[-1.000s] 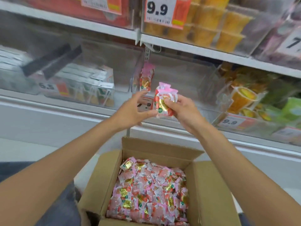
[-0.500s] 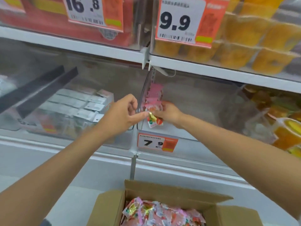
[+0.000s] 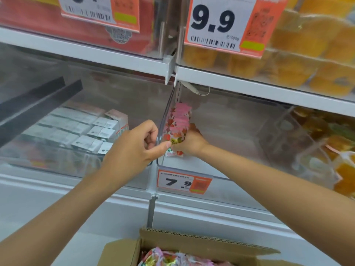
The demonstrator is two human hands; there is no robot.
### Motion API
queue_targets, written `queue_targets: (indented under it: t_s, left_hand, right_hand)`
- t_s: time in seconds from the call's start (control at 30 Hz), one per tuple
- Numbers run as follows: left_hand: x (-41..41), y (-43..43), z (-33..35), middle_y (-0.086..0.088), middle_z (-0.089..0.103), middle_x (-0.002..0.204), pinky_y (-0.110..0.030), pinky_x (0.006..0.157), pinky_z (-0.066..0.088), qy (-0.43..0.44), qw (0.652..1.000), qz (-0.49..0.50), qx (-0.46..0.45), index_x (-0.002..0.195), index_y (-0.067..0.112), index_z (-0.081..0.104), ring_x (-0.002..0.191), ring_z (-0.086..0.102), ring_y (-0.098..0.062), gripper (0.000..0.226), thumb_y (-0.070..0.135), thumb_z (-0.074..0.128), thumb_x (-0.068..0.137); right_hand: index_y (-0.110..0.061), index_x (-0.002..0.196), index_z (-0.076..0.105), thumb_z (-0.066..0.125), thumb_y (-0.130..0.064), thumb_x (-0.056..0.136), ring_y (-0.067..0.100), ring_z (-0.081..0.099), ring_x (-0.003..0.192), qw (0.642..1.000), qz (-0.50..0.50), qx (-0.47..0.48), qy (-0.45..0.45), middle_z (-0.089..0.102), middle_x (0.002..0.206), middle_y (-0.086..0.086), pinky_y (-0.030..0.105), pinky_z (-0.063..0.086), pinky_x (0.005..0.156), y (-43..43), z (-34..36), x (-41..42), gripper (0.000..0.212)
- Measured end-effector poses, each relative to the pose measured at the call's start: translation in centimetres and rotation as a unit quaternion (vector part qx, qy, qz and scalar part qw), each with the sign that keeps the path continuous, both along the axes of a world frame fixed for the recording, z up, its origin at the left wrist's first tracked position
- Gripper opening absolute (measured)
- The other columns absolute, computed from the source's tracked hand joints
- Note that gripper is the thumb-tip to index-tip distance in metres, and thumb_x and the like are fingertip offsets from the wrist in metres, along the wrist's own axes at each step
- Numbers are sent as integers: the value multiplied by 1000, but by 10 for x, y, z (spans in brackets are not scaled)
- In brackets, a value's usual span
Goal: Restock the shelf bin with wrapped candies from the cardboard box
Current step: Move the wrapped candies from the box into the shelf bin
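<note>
Shelf stock and price labels.
A price tag marked 9.9 [image 3: 221,24] is fixed to the upper shelf in front of orange jelly cups [image 3: 307,54], and a second tag [image 3: 99,12] is set before red packaging [image 3: 38,16]. Below, white-topped packs [image 3: 92,129] are stacked in a clear left-hand bin, two dark bars [image 3: 38,104] are seen slanting across it, and a 7.9 tag [image 3: 184,183] is clipped lower down.

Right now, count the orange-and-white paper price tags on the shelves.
3 price tags: one cut off at top left, one reading 9.9 at top centre, one reading 7.9 on the clear plastic bin's front. Others may be blurred or out of frame.
</note>
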State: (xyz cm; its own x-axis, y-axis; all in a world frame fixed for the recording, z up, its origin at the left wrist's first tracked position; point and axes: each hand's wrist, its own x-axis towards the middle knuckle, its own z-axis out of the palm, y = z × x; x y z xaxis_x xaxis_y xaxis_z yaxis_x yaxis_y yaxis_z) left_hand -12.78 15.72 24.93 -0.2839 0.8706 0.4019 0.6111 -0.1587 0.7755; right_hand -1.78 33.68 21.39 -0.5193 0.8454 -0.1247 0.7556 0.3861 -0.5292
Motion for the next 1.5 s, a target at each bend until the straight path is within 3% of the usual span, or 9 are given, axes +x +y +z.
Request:
queue_targets:
  t_s: [0.1, 0.27, 0.43, 0.57, 0.83, 0.93, 1.07, 1.3, 1.5]
  left_hand:
    - [0, -1, 0, 10, 48, 56, -37, 51, 42, 0, 1000, 5, 1, 71, 24, 38, 47, 40, -8, 35, 38, 69, 82]
    - [2, -2, 0, 9, 48, 56, -43, 52, 45, 1, 1000, 17, 4, 70, 26, 37, 47, 41, -10, 34, 38, 67, 83]
    - [3, -3, 0, 6, 50, 58, -47, 54, 47, 13, 1000, 25, 10, 72, 28, 39, 51, 49, -22, 31, 42, 65, 81]
    - [4, -3, 0, 4, 51, 58, -48, 54, 48, 14, 999, 29, 12, 71, 29, 39, 50, 49, -22, 32, 42, 66, 82]
    - [4, -4, -1, 5, 51, 57, -46, 53, 47, 23, 999, 39, 11, 71, 31, 38, 48, 47, -17, 32, 42, 66, 82]
    - [5, -4, -1, 2, 52, 59, -45, 53, 47, 30, 999, 41, 14, 71, 30, 38, 48, 48, -18, 32, 41, 66, 83]
    - [5, -4, -1, 1, 53, 60, -44, 53, 47, 38, 998, 42, 15, 71, 31, 38, 49, 49, -19, 32, 40, 66, 83]
    - [5, -4, -1, 2, 52, 60, -46, 52, 48, 38, 998, 44, 15, 71, 32, 38, 48, 49, -20, 32, 41, 66, 83]
    - [5, -4, -2, 1, 53, 61, -44, 53, 48, 48, 998, 50, 15, 71, 31, 37, 48, 49, -19, 32, 41, 65, 83]
  right_hand:
    - [-8, 113, 58, 80, -36, 76, 26, 63, 103, 999, 4, -32, -38, 63, 108, 8, 40, 54, 92, 1, -3, 3, 51]
    - [-12, 104, 63, 84, -32, 73, 27, 69, 92, 994, -48, -21, 91, 71, 99, 10, 39, 57, 85, 13, -11, 2, 44]
    - [-15, 137, 41, 83, -49, 66, 24, 61, 102, 999, -21, 9, 32, 60, 118, 5, 33, 54, 85, 17, -17, -5, 89]
    - [-18, 102, 65, 79, -53, 70, 23, 64, 93, 999, 38, 20, -25, 68, 98, 4, 36, 53, 87, 16, -21, -2, 49]
    - [-20, 122, 57, 77, -45, 79, 23, 59, 109, 994, 105, -26, -2, 64, 118, 2, 35, 47, 99, 9, -5, 12, 54]
    - [-25, 142, 38, 83, -46, 71, 19, 62, 107, 999, 49, 9, 17, 63, 122, -3, 30, 51, 92, 12, -7, 11, 87]
    - [-38, 154, 9, 91, -23, 62, 22, 67, 97, 986, -20, -111, 125, 57, 128, -4, 33, 61, 69, 13, -5, 7, 124]
    - [-12, 110, 60, 83, -7, 71, 24, 69, 95, 981, -48, -138, 126, 69, 111, 10, 38, 59, 85, 16, -6, 10, 46]
    - [-21, 140, 35, 88, -28, 68, 26, 50, 120, 998, -27, 0, 60, 46, 133, 5, 34, 48, 92, 6, 8, 10, 90]
